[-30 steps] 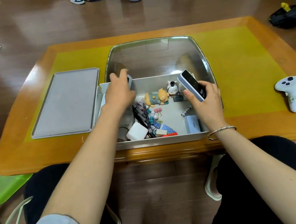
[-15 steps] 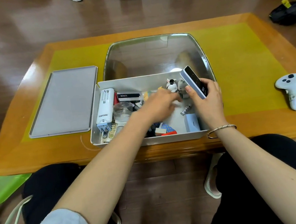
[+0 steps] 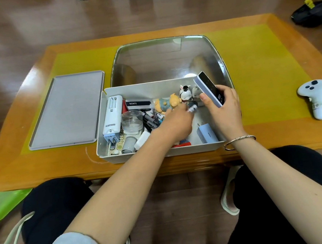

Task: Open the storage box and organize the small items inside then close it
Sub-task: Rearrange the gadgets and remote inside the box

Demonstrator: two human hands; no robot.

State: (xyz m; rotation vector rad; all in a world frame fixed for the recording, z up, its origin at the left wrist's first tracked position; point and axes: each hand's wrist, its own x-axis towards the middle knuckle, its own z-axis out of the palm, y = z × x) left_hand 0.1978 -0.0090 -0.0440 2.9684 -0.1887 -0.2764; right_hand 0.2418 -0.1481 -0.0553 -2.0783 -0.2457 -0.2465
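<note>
- The storage box (image 3: 159,151) sits open at the near edge of the wooden table (image 3: 276,135), straight in front of my knees.
- Its grey lid (image 3: 65,110) lies flat on the table just left of the box.
- My right hand (image 3: 225,113) grips a flat dark-faced device (image 3: 209,89), tilted, above the right end of the box.
- My left hand (image 3: 176,126) reaches across the middle of the box, fingers curled down at a small patterned piece (image 3: 192,108); whether I have pinched it I cannot tell.
- My left forearm covers the items near the front wall.
- Around my hand: a white charger (image 3: 112,119) along the left wall, a clear cup (image 3: 131,121), a yellow figurine (image 3: 167,103), a black-and-white figurine (image 3: 185,93).
- Behind the box stands a shiny tray (image 3: 165,59).
- A white game controller (image 3: 315,97) lies well apart at the right.
</note>
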